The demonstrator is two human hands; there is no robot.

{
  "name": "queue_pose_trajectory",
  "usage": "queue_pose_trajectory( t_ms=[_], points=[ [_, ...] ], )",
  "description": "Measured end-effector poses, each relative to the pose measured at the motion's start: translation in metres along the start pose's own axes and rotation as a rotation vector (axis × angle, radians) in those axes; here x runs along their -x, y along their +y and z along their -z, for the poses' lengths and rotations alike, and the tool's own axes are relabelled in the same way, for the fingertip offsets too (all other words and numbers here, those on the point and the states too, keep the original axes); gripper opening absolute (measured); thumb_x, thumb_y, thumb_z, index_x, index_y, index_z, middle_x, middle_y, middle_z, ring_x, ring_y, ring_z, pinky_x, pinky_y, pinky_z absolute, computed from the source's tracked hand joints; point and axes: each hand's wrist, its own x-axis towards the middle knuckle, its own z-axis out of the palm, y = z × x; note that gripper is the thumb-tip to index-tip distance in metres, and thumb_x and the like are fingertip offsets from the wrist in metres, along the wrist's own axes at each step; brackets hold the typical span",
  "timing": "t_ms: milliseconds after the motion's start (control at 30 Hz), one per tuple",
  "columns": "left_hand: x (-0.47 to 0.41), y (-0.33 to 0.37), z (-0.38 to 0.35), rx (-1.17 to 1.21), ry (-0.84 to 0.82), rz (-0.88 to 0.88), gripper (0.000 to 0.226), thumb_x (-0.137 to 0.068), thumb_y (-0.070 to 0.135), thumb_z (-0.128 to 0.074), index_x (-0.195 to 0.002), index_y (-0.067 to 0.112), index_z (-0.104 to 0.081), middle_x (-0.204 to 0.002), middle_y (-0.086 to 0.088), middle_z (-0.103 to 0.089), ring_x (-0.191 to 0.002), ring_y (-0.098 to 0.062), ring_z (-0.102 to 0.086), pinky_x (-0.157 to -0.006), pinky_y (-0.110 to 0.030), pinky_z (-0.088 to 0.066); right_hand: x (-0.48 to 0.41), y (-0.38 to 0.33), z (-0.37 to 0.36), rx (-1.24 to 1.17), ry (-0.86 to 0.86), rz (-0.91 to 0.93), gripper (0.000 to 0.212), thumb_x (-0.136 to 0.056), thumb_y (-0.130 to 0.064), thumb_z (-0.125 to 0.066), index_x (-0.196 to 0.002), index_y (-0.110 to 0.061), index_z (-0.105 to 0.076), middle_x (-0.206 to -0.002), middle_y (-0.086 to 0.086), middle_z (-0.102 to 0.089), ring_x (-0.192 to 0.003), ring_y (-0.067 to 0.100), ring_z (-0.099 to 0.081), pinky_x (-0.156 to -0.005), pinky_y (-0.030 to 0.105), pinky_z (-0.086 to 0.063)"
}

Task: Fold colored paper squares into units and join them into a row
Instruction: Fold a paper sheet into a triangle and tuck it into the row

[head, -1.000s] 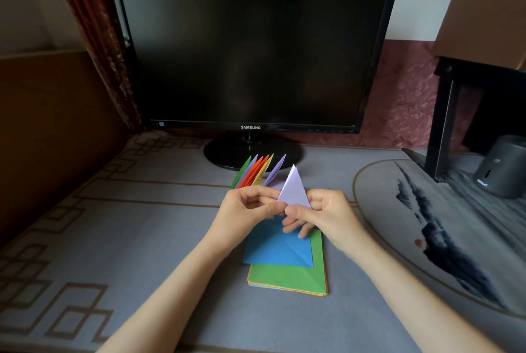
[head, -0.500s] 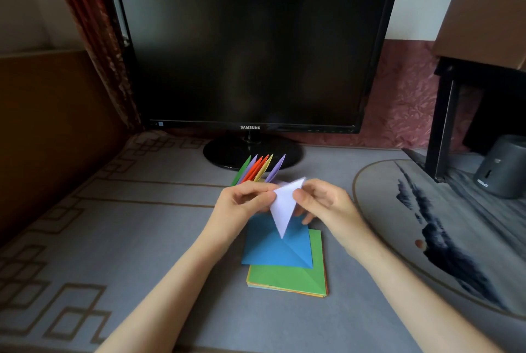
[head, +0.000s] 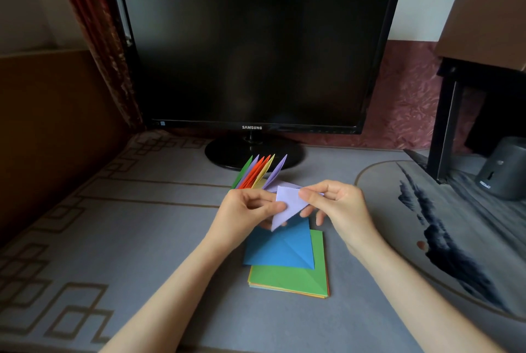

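Both hands, left (head: 246, 210) and right (head: 338, 204), pinched a lilac paper triangle (head: 287, 204) above the paper stack (head: 287, 278) mid-bench.

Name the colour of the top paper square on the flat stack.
Blue: the creased paper square shows best in the head view.

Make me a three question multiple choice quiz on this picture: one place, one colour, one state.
1. Where does the row of joined units stand? A on the cardboard box; B just before the monitor's base; C beside the grey speaker.
2. Which colour tops the paper stack? A blue; B red; C yellow.
3. The lavender piece is: A flat on the desk; B tucked into the row; C pinched by both hands.
Key: B, its tips overlap the base; A, a blue sheet lies uppermost; C, left hand and right hand pinch it in the air.
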Motion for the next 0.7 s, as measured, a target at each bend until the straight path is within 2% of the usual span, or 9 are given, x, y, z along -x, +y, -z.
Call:
queue_pose_trajectory(
  t_ms=[100, 167, 233, 367, 467, 600, 700],
  points=[
    [-0.003, -0.003, 0.004, -0.021, 0.089, -0.038, 0.004, -0.082, 0.008, -0.070, -0.083, 0.011, -0.072, -0.069, -0.004, -0.073, -0.062, -0.009, -0.064, -0.064, -0.018, -0.051, -0.001, -0.001, 0.002, -0.027, -0.061, -0.049, 0.008, -0.086, -0.002, -0.061, -0.083, -0.004, -0.068, -0.068, 0.007, -0.072, -0.060, 0.020, -0.070, -0.038, 0.019, -0.041],
    [-0.004, -0.006, 0.005, -0.050, 0.111, -0.044, 0.006, -0.082, 0.010, -0.071, -0.083, 0.015, -0.073, -0.073, 0.000, -0.073, -0.067, -0.008, -0.065, -0.069, -0.020, -0.052, -0.001, -0.002, 0.002, -0.035, -0.088, -0.065, 0.009, -0.088, -0.002, -0.058, -0.087, -0.003, -0.067, -0.075, 0.009, -0.072, -0.065, 0.023, -0.072, -0.038, 0.020, -0.043],
    [-0.004, -0.007, 0.005, -0.113, 0.110, -0.062, 0.008, -0.082, 0.011, -0.071, -0.083, 0.018, -0.073, -0.075, 0.004, -0.073, -0.068, -0.004, -0.064, -0.068, -0.016, -0.050, -0.001, 0.000, 0.003, -0.001, -0.093, -0.069, 0.009, -0.089, -0.003, -0.058, -0.087, -0.003, -0.066, -0.075, 0.009, -0.072, -0.067, 0.024, -0.072, -0.038, 0.021, -0.044],
    [-0.004, -0.007, 0.009, -0.220, 0.106, -0.108, 0.010, -0.085, 0.013, -0.068, -0.081, 0.022, -0.071, -0.077, 0.005, -0.072, -0.068, -0.002, -0.065, -0.068, -0.011, -0.049, -0.004, 0.005, 0.010, 0.057, -0.001, -0.091, 0.011, -0.091, -0.004, -0.055, -0.085, -0.005, -0.064, -0.072, 0.012, -0.071, -0.059, 0.019, -0.070, -0.038, 0.019, -0.040],
    [-0.006, -0.012, 0.017, -0.470, 0.102, -0.105, 0.001, -0.082, 0.032, -0.070, -0.082, 0.032, -0.069, -0.079, 0.013, -0.068, -0.073, 0.002, -0.060, -0.065, -0.008, -0.043, -0.006, 0.007, 0.019, 0.007, 0.122, -0.154, 0.013, -0.092, -0.002, -0.053, -0.082, -0.005, -0.061, -0.071, 0.013, -0.068, -0.048, 0.012, -0.065, -0.037, 0.017, -0.037],
    [-0.009, -0.019, 0.027, -0.611, -0.040, -0.026, 0.047, -0.061, 0.062, -0.066, -0.095, 0.031, -0.072, -0.098, 0.010, -0.061, -0.088, -0.005, -0.056, -0.073, -0.014, -0.044, -0.012, 0.007, 0.020, 0.036, 0.165, -0.212, 0.018, -0.091, -0.001, -0.052, -0.076, -0.006, -0.060, -0.064, 0.012, -0.065, -0.040, 0.009, -0.058, -0.035, 0.017, -0.036],
    [-0.010, -0.021, 0.032, -0.673, -0.140, -0.015, 0.059, -0.051, 0.072, -0.063, -0.099, 0.039, -0.067, -0.111, 0.011, -0.058, -0.105, -0.008, -0.049, -0.087, -0.020, -0.045, -0.023, 0.005, 0.017, 0.108, 0.163, -0.244, 0.018, -0.091, -0.002, -0.052, -0.076, -0.006, -0.061, -0.059, 0.010, -0.061, -0.034, 0.008, -0.052, -0.033, 0.016, -0.033]
  ],
)
